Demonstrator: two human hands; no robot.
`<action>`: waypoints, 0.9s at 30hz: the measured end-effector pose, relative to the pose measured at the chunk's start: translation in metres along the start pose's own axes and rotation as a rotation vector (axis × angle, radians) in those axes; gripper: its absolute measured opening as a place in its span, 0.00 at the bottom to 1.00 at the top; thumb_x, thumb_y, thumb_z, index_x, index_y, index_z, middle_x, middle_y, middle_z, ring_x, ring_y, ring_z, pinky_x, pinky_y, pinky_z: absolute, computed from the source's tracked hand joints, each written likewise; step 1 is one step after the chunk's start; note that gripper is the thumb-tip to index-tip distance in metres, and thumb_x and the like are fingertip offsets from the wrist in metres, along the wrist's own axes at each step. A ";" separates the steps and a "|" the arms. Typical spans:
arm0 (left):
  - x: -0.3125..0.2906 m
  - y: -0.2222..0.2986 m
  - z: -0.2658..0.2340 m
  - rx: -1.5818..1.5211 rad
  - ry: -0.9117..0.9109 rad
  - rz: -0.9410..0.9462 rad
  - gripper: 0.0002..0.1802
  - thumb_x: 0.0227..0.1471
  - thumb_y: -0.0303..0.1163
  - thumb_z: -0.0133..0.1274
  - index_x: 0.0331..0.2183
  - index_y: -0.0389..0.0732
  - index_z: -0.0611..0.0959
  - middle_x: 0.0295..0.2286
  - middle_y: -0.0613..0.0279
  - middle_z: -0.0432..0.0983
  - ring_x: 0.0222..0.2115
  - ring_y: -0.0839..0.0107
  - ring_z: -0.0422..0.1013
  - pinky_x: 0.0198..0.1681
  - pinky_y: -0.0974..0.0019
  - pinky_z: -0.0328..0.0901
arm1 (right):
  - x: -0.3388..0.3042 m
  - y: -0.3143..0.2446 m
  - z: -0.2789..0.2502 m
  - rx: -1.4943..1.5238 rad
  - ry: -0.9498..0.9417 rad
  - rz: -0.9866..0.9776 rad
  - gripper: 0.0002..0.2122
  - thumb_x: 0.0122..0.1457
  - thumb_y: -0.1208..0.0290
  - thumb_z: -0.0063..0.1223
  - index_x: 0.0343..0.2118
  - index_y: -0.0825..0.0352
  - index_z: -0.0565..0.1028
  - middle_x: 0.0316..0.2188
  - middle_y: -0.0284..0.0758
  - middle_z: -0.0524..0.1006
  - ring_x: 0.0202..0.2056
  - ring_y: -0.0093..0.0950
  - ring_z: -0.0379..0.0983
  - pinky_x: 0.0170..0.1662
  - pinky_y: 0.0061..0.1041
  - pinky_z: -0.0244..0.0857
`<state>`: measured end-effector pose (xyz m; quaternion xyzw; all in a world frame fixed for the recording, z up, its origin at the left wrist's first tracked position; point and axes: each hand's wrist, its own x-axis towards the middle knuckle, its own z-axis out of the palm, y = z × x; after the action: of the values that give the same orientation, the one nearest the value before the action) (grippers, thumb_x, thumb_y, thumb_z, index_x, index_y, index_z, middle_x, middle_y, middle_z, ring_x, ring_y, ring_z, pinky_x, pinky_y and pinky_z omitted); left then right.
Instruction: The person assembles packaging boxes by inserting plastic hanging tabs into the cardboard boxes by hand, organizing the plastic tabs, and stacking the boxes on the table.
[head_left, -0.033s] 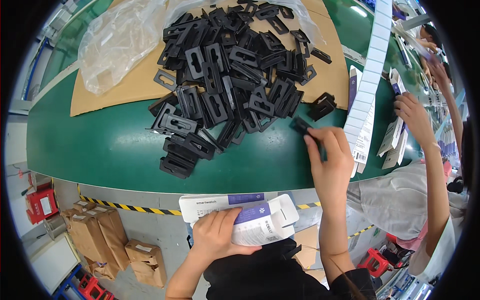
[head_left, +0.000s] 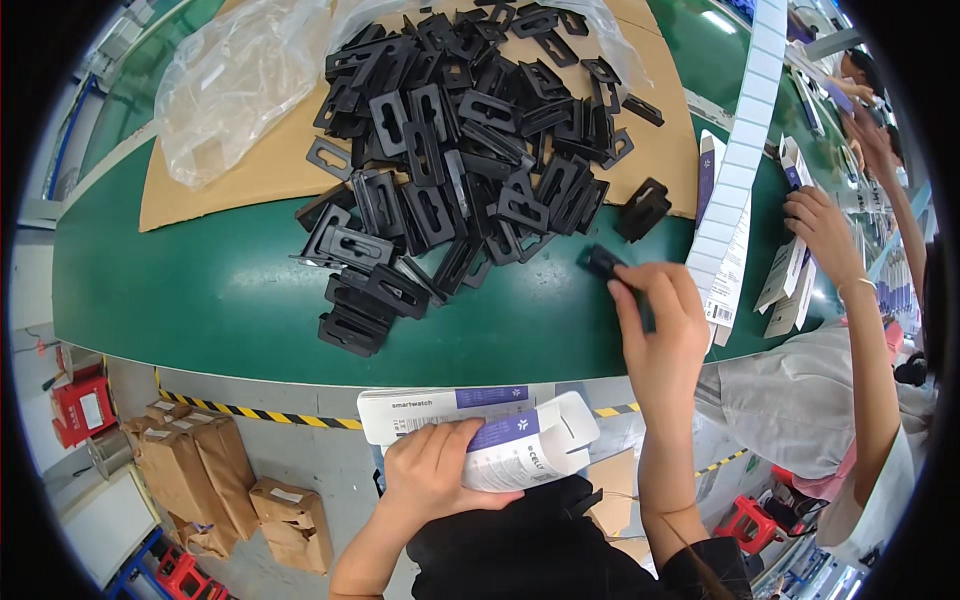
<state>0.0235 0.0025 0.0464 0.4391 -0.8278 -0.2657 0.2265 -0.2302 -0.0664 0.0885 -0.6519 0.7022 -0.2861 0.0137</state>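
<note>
My left hand (head_left: 430, 468) is wrapped round a white and purple carton (head_left: 515, 450) in front of the table edge. The carton's right end stands open, its flaps spread. Behind it lies a second white and purple carton (head_left: 420, 403), up against the same hand; whether the fingers also grip it I cannot tell. Over the table at the right, my right hand (head_left: 665, 320) pinches a small black plastic hang tab (head_left: 600, 262), blurred by motion. A loose black hang tab (head_left: 642, 210) lies just beyond it. A large heap of black hang tabs (head_left: 425, 155) covers the middle.
Under the heap is a brown cardboard sheet (head_left: 660, 110), with a clear plastic bag (head_left: 235, 95) at its left. Right of my hand, a pale segmented strip (head_left: 735, 170) runs past upright cartons (head_left: 728, 290). A co-worker's hand (head_left: 828, 235) handles cartons farther right.
My right hand and its hang tab have shifted very slightly toward me. The co-worker's hand has moved a little. My left hand and the cartons stay in place.
</note>
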 end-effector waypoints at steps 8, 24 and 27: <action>0.008 0.011 -0.015 -0.004 -0.047 -0.046 0.38 0.25 0.58 0.74 0.29 0.36 0.79 0.18 0.63 0.76 0.16 0.67 0.76 0.19 0.67 0.68 | -0.018 -0.012 -0.007 0.240 -0.181 0.045 0.10 0.45 0.79 0.67 0.26 0.70 0.74 0.29 0.38 0.74 0.32 0.34 0.72 0.37 0.29 0.66; 0.025 0.020 -0.040 0.080 -0.119 -0.011 0.41 0.28 0.63 0.71 0.30 0.34 0.79 0.16 0.65 0.73 0.14 0.69 0.73 0.17 0.68 0.66 | -0.066 -0.013 -0.042 1.020 -0.622 0.769 0.06 0.50 0.82 0.65 0.26 0.71 0.76 0.25 0.29 0.72 0.30 0.16 0.70 0.34 0.16 0.64; 0.027 0.022 -0.041 0.099 -0.129 0.010 0.40 0.29 0.62 0.70 0.31 0.34 0.80 0.16 0.65 0.72 0.14 0.70 0.72 0.17 0.69 0.65 | -0.069 -0.012 -0.042 0.941 -0.622 0.723 0.06 0.50 0.83 0.66 0.25 0.71 0.76 0.27 0.29 0.72 0.30 0.16 0.70 0.34 0.16 0.65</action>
<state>0.0216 -0.0205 0.0954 0.4275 -0.8551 -0.2511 0.1518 -0.2256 0.0138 0.1040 -0.3523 0.6402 -0.3380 0.5932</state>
